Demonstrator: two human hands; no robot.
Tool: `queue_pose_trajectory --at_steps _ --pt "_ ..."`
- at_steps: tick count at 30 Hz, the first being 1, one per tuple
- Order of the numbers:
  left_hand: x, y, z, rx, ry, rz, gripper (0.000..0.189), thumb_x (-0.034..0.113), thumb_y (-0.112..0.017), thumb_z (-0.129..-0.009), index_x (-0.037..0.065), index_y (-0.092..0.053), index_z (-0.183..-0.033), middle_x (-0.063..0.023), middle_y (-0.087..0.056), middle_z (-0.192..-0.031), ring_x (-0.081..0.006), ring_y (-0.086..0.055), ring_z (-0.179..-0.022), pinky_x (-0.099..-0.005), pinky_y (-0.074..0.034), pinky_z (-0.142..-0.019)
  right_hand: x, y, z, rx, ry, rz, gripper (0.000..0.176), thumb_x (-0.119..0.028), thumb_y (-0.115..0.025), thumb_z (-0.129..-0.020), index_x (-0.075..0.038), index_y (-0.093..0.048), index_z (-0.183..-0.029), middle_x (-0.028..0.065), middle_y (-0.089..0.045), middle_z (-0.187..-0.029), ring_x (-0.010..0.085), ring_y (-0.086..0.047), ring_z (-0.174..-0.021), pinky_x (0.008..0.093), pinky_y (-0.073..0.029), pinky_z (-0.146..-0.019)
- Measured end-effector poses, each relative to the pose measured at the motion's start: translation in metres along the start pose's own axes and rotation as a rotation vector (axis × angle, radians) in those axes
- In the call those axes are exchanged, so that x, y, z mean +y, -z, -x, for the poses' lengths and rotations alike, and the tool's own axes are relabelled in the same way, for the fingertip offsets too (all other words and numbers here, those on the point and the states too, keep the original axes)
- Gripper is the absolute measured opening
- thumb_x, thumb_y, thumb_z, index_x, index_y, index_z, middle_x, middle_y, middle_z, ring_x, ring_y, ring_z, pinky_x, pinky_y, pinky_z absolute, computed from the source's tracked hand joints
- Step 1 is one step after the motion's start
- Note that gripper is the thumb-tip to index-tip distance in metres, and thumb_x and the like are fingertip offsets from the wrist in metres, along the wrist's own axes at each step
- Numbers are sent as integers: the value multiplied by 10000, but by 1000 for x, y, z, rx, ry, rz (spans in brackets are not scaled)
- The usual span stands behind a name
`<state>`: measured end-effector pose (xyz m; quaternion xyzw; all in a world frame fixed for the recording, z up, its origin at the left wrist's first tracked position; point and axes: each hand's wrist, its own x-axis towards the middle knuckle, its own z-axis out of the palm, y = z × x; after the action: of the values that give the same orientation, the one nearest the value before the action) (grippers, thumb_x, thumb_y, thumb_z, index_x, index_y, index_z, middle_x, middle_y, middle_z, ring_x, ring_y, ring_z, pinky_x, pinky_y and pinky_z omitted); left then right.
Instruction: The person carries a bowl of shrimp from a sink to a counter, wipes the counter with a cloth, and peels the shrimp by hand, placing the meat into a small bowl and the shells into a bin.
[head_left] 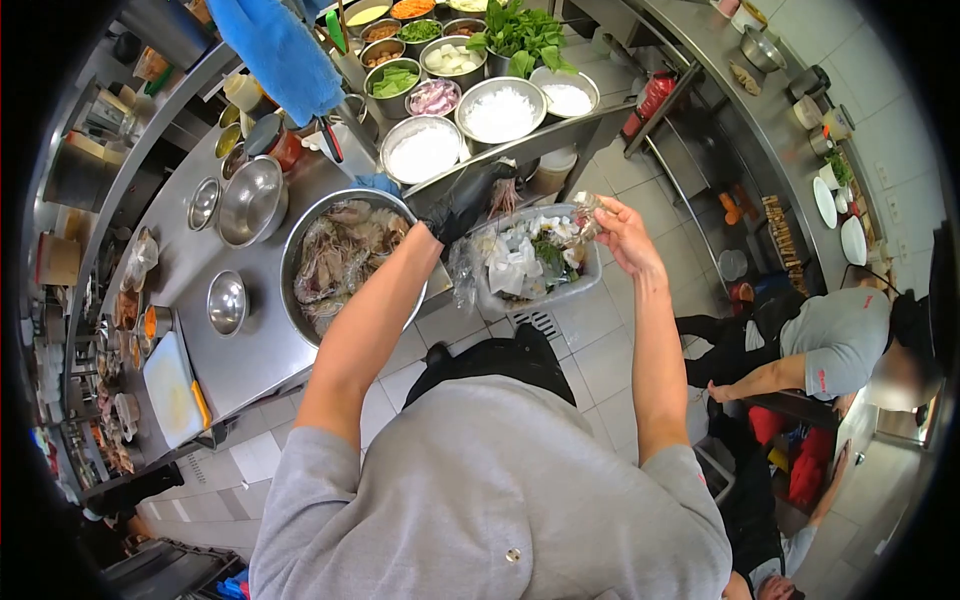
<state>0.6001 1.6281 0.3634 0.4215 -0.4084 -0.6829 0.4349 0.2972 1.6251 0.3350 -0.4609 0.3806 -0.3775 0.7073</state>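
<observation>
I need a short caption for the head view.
Left hand and right hand hold seafood over a lined bin.

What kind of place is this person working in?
Most likely a commercial restaurant kitchen: there's a long stainless steel counter, a row of metal bowls holding prepped herbs, vegetables and white ingredients, and a large steel bowl of raw seafood.

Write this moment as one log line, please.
left hand: black glove, grips seafood piece | right hand: bare, pinches scrap | lined tub under right hand | steel bowl of raw seafood beside
</observation>
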Motion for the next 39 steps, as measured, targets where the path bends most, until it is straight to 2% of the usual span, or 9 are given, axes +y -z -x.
queue_pose_trajectory --at_steps 2,6,9,16,22,26,35,38,39 --pt "6 -10 -1 -11 -45 -40 233 217 -563 -944 -2 -638 -967 -87 -632 -735 -152 -619 -623 -273 -502 -584 4 2 1 5 7 -15 363 -132 -598 -977 15 -555 -1306 112 -689 -1143 190 -682 -1010 348 -559 -903" --pt "6 -28 -5 10 -100 -35 191 174 -581 -913 14 -625 -1006 -36 -604 -911 -113 -554 -743 -265 -461 -685 8 3 3 57 19 -46 346 -123 -592 -979 11 -561 -1296 107 -689 -1144 187 -685 -1003 345 -566 -894" --pt "5 -35 -8 -9 -137 -109 183 160 -580 -908 6 -626 -996 -32 -589 -848 -109 -537 -741 -286 -456 -687 3 -3 6 106 31 -65 298 -102 -597 -977 5 -572 -1254 94 -700 -1094 174 -701 -950 324 -587 -824" --pt "5 -40 -15 -17 -224 -253 200 194 -565 -914 5 -615 -954 -35 -577 -806 -111 -511 -724 -291 -429 -663 5 -1 6 81 16 -55 292 -132 -613 -974 -17 -586 -1242 67 -708 -1039 148 -689 -893 316 -583 -784" --pt "7 -39 -11 -11 -211 -166 196 176 -544 -919 3 -621 -971 -48 -592 -812 -124 -539 -745 -292 -447 -693 -2 -18 7 55 32 -64 307 -174 -617 -977 -27 -597 -1246 40 -701 -1009 123 -671 -850 305 -570 -737" --pt "11 -35 -10 17 -14 95 122 149 -565 -916 42 -620 -935 -29 -602 -811 -112 -570 -698 -275 -462 -641 -5 -24 5 47 37 -104 256 -113 -575 -993 7 -593 -1218 74 -703 -1029 139 -677 -858 320 -581 -753" --pt "7 -36 -3 36 -109 -13 155 151 -583 -915 30 -632 -999 -44 -608 -827 -94 -570 -729 -272 -463 -657 -4 -31 2 25 11 -157 295 -73 -531 -997 27 -566 -1272 114 -676 -1117 177 -669 -952 325 -556 -865" --pt "-3 -32 -12 23 -151 -114 234 159 -604 -906 -4 -626 -1072 -78 -640 -884 -141 -605 -797 -312 -493 -726 -3 -33 3 7 25 -166 328 -70 -541 -987 32 -551 -1299 122 -673 -1136 185 -670 -965 331 -551 -878" --pt "-8 -34 -14 25 -263 -247 267 161 -618 -903 0 -614 -1116 -95 -650 -960 -170 -615 -865 -327 -493 -786 -3 -33 4 -2 34 -165 338 -72 -547 -984 33 -547 -1306 125 -673 -1143 185 -669 -971 332 -549 -882"
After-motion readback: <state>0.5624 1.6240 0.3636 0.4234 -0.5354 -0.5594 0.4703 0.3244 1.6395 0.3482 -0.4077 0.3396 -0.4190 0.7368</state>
